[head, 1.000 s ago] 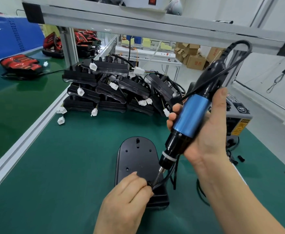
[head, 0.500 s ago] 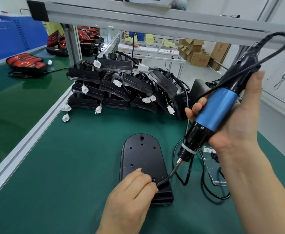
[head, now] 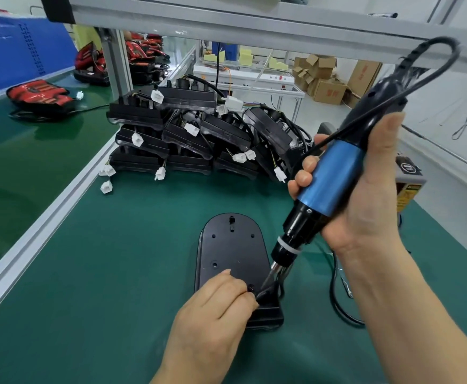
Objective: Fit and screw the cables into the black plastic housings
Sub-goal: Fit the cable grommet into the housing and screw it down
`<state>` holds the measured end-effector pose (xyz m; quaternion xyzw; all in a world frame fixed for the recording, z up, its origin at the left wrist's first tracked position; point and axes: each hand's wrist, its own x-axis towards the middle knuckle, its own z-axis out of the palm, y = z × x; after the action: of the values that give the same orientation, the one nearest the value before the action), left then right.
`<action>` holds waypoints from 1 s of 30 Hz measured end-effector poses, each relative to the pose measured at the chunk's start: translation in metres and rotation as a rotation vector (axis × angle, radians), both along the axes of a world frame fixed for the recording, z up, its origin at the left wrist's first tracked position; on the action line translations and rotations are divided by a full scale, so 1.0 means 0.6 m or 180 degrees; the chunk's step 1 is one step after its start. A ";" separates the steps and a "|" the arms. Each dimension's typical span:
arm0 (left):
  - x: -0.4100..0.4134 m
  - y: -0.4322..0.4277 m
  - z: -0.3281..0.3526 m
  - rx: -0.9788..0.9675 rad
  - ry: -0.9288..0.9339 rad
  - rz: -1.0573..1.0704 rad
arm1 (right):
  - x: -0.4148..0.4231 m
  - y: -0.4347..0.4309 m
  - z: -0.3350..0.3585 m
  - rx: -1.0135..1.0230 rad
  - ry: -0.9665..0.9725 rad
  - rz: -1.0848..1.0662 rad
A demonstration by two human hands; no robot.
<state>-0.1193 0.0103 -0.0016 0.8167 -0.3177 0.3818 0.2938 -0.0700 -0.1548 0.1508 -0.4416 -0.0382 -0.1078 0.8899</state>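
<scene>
A black plastic housing (head: 232, 250) lies flat on the green mat, several small holes showing in its upper face. My left hand (head: 213, 314) rests on its near end, thumb and forefinger pinching the black cable (head: 340, 309) where it enters the housing beside a screw hole. My right hand (head: 365, 195) grips a blue and black electric screwdriver (head: 329, 178), tilted, its bit pointing down at the housing's near right corner just by my left fingertips. Whether a screw sits under the bit cannot be seen.
A pile of black housings with white connectors (head: 188, 134) is stacked at the back of the mat. An aluminium rail (head: 46, 206) borders the left side, with red parts (head: 41, 92) beyond it. A grey box (head: 406, 176) stands at the right. The screwdriver's cord loops overhead.
Half a second ago the screwdriver was lifted away to the right; it has come back down and left to the housing's near right corner. My left hand stayed at the cable.
</scene>
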 end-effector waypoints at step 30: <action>-0.002 -0.002 0.003 -0.0047 0.0024 0.0115 | 0.013 0.042 0.003 -0.0616 -0.0314 0.0598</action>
<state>-0.1206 0.0089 0.0002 0.8216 -0.2989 0.3862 0.2941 -0.0622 -0.1296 0.1527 -0.5141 -0.1332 -0.0414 0.8463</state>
